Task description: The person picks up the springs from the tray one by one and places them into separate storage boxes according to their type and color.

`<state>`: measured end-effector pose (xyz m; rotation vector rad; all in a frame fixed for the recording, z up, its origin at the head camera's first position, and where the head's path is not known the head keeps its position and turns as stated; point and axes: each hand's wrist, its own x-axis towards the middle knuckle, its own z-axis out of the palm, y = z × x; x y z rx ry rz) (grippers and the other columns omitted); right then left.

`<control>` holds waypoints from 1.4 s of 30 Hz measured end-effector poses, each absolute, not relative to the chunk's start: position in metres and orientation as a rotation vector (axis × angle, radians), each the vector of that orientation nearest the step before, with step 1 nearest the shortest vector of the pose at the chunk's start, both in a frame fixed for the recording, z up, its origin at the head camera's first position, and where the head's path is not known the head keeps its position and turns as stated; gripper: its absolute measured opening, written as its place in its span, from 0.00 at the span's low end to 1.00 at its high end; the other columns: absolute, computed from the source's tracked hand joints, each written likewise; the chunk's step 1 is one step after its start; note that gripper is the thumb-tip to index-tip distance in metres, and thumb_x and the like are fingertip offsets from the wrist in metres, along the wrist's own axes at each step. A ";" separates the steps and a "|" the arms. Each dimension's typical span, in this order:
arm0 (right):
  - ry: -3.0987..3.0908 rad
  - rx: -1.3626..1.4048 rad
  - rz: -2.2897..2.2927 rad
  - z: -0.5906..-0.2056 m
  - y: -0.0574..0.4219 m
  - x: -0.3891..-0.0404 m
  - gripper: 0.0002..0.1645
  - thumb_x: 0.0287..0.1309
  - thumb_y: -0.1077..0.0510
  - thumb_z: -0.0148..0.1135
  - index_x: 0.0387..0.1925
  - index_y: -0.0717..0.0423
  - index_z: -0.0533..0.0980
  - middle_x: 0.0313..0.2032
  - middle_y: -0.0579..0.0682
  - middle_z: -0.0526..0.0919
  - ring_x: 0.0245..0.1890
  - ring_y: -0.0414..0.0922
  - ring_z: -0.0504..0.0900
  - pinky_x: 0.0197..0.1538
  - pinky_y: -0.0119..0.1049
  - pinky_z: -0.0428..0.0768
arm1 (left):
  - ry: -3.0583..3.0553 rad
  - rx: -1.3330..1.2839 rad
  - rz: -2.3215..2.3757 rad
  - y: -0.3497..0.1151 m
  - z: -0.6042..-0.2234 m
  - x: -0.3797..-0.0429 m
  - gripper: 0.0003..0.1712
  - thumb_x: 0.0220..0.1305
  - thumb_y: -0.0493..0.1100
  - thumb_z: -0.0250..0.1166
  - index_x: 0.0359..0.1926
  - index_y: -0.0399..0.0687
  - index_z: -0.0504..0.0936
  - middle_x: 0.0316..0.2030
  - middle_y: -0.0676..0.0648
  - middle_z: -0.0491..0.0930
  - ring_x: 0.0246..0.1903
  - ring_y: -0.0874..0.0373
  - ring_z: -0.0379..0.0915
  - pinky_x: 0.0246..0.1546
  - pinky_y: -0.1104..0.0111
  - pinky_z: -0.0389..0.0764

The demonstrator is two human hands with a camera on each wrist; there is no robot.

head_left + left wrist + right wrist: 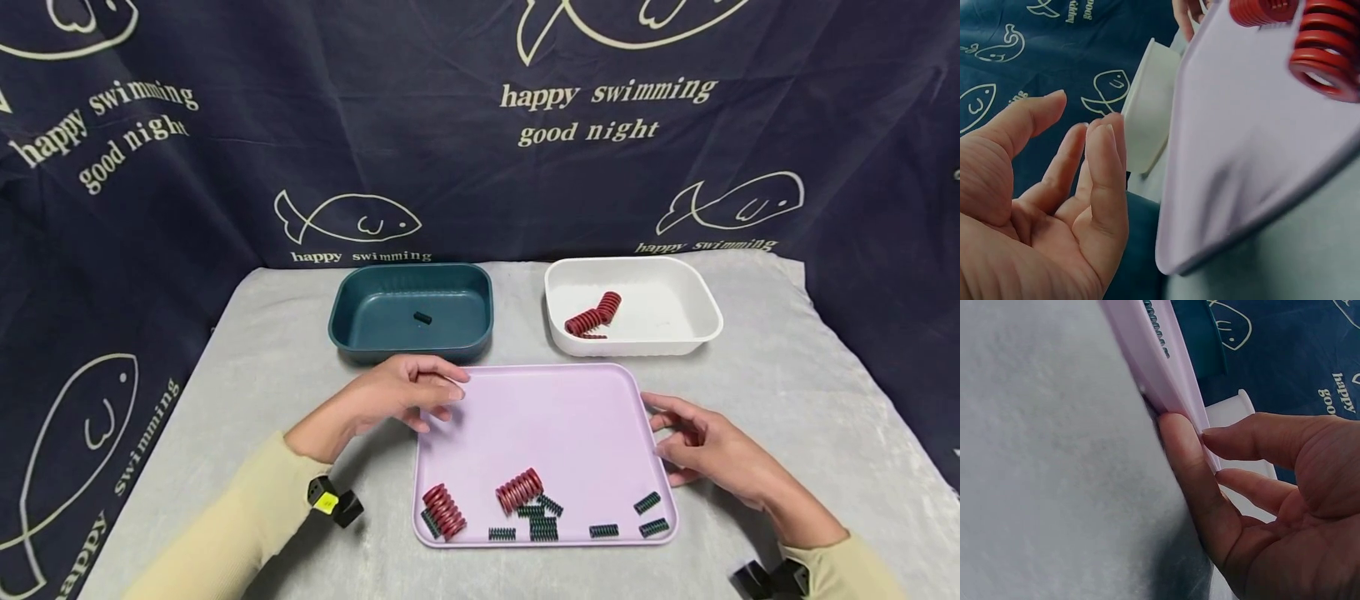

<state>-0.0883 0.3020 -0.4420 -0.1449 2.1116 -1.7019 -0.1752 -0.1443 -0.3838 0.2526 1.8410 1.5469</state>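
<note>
A lilac tray (pixel 555 425) holds two thick red coil springs (pixel 520 490) and several small dark green springs (pixel 543 528) near its front edge. One red spring (pixel 444 511) leans beside a green one at the front left. My left hand (pixel 405 390) hovers around the tray's back left corner, fingers loosely bent and holding nothing; the left wrist view shows its palm (pixel 1060 237) away from the rim. Along the tray's right side, my right hand (pixel 708 450) touches the rim with relaxed fingertips. Its thumb (pixel 1247 439) meets the rim in the right wrist view.
Behind the tray, a dark teal bin (pixel 360 333) contains one small dark spring (pixel 423 317). To its right, a white bin (pixel 675 325) contains several red springs (pixel 583 322). A grey cloth (pixel 240 358) covers the table; a navy printed curtain (pixel 465 167) hangs behind.
</note>
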 end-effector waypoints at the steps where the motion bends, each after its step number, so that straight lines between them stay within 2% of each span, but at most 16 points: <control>1: 2.112 -0.146 -1.703 -0.442 0.302 -0.088 0.42 0.69 0.68 0.60 0.78 0.67 0.53 0.58 0.70 0.69 0.42 0.46 0.85 0.36 0.51 0.89 | 1.846 0.241 1.559 -0.147 -0.385 -0.173 0.29 0.65 0.44 0.74 0.63 0.37 0.79 0.50 0.34 0.84 0.39 0.49 0.85 0.29 0.65 0.86; 9: 2.114 -0.151 -1.704 -0.441 0.301 -0.087 0.42 0.69 0.68 0.60 0.78 0.67 0.53 0.58 0.70 0.69 0.43 0.46 0.85 0.36 0.51 0.89 | 1.954 0.167 1.598 -0.165 -0.402 -0.162 0.29 0.66 0.41 0.72 0.64 0.33 0.76 0.45 0.37 0.84 0.39 0.48 0.84 0.29 0.63 0.86; 13: 2.107 -0.152 -1.702 -0.440 0.301 -0.087 0.42 0.69 0.68 0.61 0.78 0.68 0.53 0.57 0.70 0.69 0.43 0.46 0.85 0.36 0.51 0.89 | 2.011 0.111 1.592 -0.170 -0.410 -0.158 0.30 0.66 0.40 0.72 0.65 0.35 0.75 0.49 0.39 0.82 0.40 0.48 0.84 0.30 0.61 0.87; 17: 2.097 -0.160 -1.712 -0.441 0.301 -0.087 0.41 0.70 0.68 0.60 0.78 0.68 0.53 0.57 0.70 0.69 0.43 0.46 0.85 0.36 0.51 0.89 | 2.048 0.060 1.612 -0.171 -0.417 -0.153 0.30 0.65 0.38 0.72 0.66 0.34 0.73 0.54 0.36 0.77 0.39 0.49 0.83 0.30 0.59 0.88; 22: 2.088 -0.173 -1.733 -0.442 0.302 -0.087 0.40 0.70 0.68 0.60 0.77 0.69 0.54 0.56 0.69 0.69 0.44 0.46 0.86 0.37 0.53 0.89 | 2.072 0.002 1.649 -0.170 -0.425 -0.145 0.30 0.64 0.31 0.70 0.65 0.30 0.71 0.52 0.34 0.75 0.36 0.51 0.81 0.30 0.59 0.89; 26: 2.122 -0.144 -1.731 -0.441 0.304 -0.088 0.38 0.70 0.67 0.61 0.76 0.67 0.57 0.55 0.67 0.71 0.43 0.47 0.84 0.38 0.53 0.89 | 2.088 -0.029 1.653 -0.170 -0.429 -0.140 0.32 0.63 0.29 0.69 0.67 0.29 0.69 0.51 0.34 0.74 0.35 0.52 0.81 0.30 0.58 0.89; 31: 2.256 -0.099 -1.730 -0.436 0.304 -0.090 0.35 0.68 0.66 0.65 0.73 0.61 0.66 0.52 0.65 0.73 0.41 0.47 0.84 0.36 0.51 0.89 | 2.098 -0.070 1.657 -0.164 -0.431 -0.135 0.32 0.65 0.27 0.66 0.69 0.31 0.69 0.50 0.36 0.74 0.34 0.51 0.81 0.29 0.57 0.89; 37: 2.316 -0.326 -1.785 -0.430 0.290 -0.093 0.32 0.67 0.70 0.63 0.70 0.62 0.68 0.52 0.61 0.76 0.37 0.48 0.86 0.33 0.48 0.89 | 2.215 -0.088 1.610 -0.156 -0.435 -0.129 0.34 0.64 0.26 0.68 0.70 0.34 0.70 0.49 0.37 0.74 0.32 0.52 0.79 0.27 0.59 0.89; 42: 2.194 -0.456 -1.767 -0.429 0.273 -0.097 0.33 0.65 0.70 0.65 0.70 0.67 0.67 0.55 0.66 0.76 0.33 0.51 0.85 0.32 0.47 0.88 | 2.252 -0.088 1.612 -0.153 -0.438 -0.124 0.37 0.61 0.25 0.69 0.71 0.37 0.70 0.50 0.39 0.73 0.30 0.52 0.77 0.24 0.58 0.88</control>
